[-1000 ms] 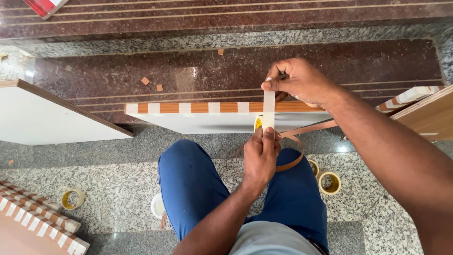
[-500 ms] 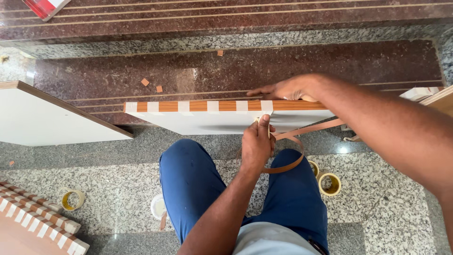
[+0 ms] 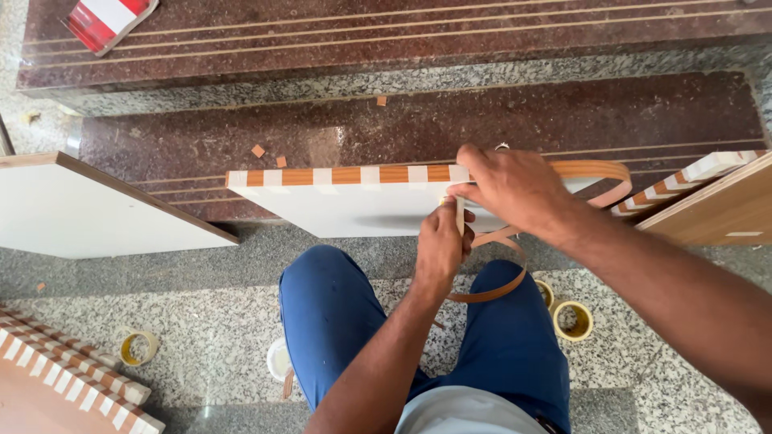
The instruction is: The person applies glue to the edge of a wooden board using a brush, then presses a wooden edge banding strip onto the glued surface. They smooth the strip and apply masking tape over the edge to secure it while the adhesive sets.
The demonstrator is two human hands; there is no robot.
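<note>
Upper step (image 3: 402,32): dark red-brown polished stone with thin pale inlay lines; red-and-white striped object (image 3: 108,20) at its top-left corner. Lower step (image 3: 627,112): same stone, with small orange-brown offcuts (image 3: 258,150) scattered on it. White panel (image 3: 96,213) at left, leaning off the lower step's edge. Wood-toned panel (image 3: 716,213) at right edge. Speckled grey granite floor (image 3: 201,337). On the floor: yellowish tape roll (image 3: 138,348) at left, another tape roll (image 3: 572,320) at right. Bottom-left: stacked boards (image 3: 64,370) with orange-and-white banded edges.
</note>
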